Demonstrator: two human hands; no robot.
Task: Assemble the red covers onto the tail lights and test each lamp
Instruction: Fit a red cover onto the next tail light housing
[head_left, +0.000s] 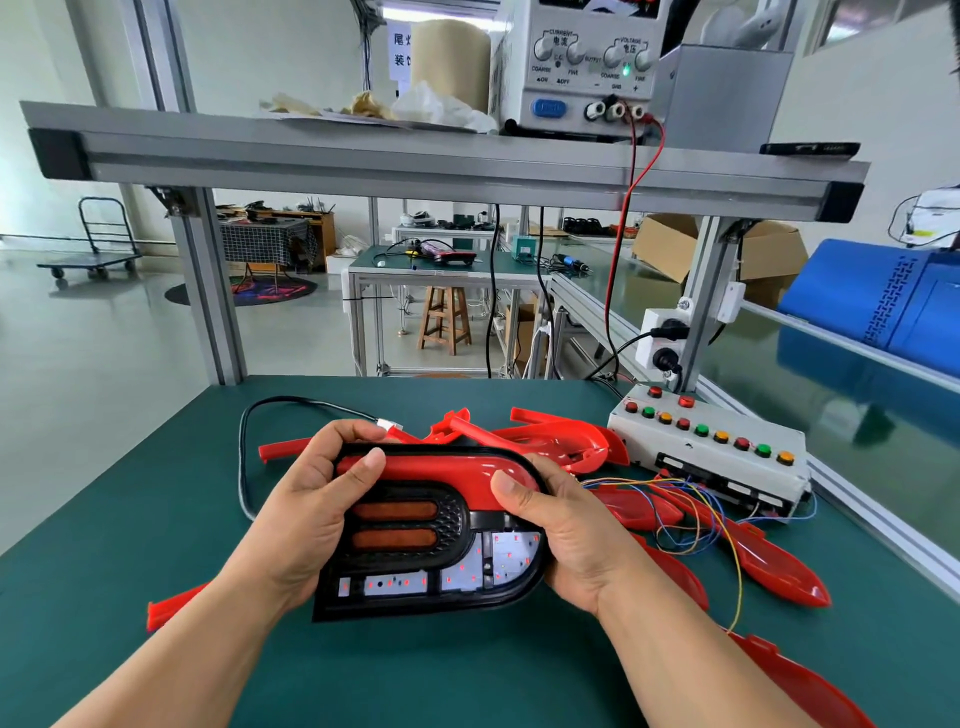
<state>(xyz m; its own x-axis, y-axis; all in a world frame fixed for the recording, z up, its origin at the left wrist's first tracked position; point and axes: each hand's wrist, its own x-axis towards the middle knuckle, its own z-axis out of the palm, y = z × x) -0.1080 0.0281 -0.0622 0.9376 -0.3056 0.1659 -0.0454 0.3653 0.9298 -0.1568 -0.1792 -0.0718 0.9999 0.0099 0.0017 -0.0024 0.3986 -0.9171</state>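
Note:
I hold a black tail light (415, 540) above the green table, its face toward me. A curved red cover (441, 470) lies along its upper edge and right corner. My left hand (306, 499) grips the lamp's left end, thumb pressing on the cover. My right hand (561, 535) grips the right end, thumb on the cover's bend. Two orange bars and white LED boards with small red dots show in the lamp. A black cable (249, 457) with a white connector (389, 426) runs from behind the lamp.
Several loose red covers (550, 436) lie behind and to the right on the green table (156, 519). A white test box (711, 452) with coloured buttons and loose wires (691, 514) sits at right. A power supply (587, 67) stands on the shelf above.

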